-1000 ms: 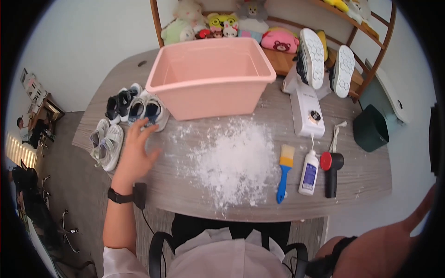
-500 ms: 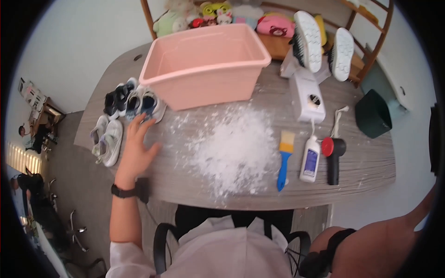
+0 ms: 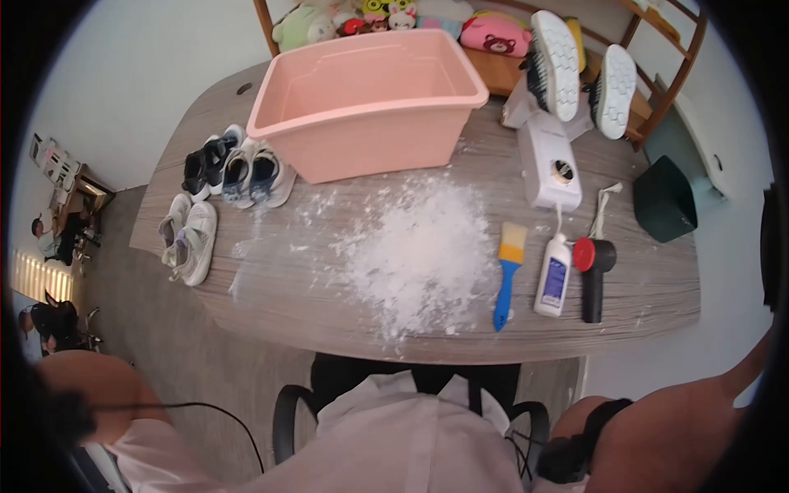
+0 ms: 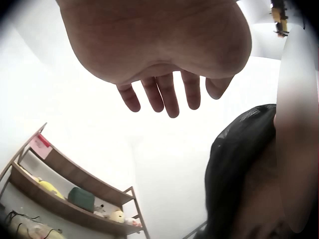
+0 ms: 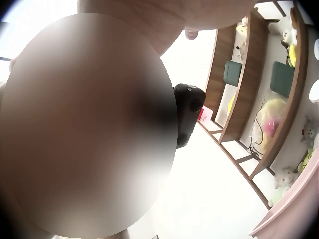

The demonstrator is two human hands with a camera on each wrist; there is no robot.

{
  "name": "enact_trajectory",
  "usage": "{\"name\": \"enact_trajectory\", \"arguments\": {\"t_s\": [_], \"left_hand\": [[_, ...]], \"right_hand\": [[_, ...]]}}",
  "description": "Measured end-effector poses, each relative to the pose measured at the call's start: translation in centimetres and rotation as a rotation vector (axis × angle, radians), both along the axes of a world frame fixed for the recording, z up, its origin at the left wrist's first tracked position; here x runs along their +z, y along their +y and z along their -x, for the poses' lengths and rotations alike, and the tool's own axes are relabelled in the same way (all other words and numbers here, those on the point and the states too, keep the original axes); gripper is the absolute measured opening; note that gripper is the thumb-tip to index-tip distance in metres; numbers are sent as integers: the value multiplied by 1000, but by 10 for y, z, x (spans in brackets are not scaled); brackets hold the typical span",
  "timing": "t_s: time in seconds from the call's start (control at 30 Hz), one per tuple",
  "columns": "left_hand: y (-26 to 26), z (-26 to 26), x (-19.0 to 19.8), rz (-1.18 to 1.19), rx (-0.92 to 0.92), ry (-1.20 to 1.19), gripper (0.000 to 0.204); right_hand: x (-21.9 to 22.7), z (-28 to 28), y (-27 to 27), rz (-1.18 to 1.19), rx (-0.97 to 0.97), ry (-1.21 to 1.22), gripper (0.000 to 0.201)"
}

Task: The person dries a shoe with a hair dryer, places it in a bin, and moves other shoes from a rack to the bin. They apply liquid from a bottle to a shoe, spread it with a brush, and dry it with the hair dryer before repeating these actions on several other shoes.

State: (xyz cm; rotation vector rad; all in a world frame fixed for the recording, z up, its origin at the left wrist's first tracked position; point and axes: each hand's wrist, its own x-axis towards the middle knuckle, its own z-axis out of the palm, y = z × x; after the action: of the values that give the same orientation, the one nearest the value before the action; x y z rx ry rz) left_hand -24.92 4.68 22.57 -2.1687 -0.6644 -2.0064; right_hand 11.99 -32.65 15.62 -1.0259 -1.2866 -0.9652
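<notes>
Left hand (image 4: 159, 55) relaxed; right hand (image 5: 199, 15), we can't tell; right of head-view centre, the brush (image 3: 506, 278) lies near-vertical, bristles (image 3: 514, 233) up-frame.

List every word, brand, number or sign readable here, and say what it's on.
No text is readable.
Label on the white bottle: print too small and blurred.
White machine: a faint marking above its knob, too blurred.
Pink-and-red card on the shelf: too blurred to tell whether it bears print.
</notes>
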Motion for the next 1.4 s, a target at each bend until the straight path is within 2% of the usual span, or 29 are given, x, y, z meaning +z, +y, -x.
{"name": "enact_trajectory", "arguments": {"t_s": [0.17,0.63,0.8,1.4], "left_hand": [[12,11,13,53,36,-11,46],[10,26,9,120,83,18,43],[4,31,4,109,93,3,42],[7,44,9,105,114,14,40]], "right_hand": [[4,0,7,-19,10,-13,74],[9,-5,5,-45,52,81,80],[-2,-12,2,43,46,-1,77],[15,-33,-12,355,-22,-69,67]]}}
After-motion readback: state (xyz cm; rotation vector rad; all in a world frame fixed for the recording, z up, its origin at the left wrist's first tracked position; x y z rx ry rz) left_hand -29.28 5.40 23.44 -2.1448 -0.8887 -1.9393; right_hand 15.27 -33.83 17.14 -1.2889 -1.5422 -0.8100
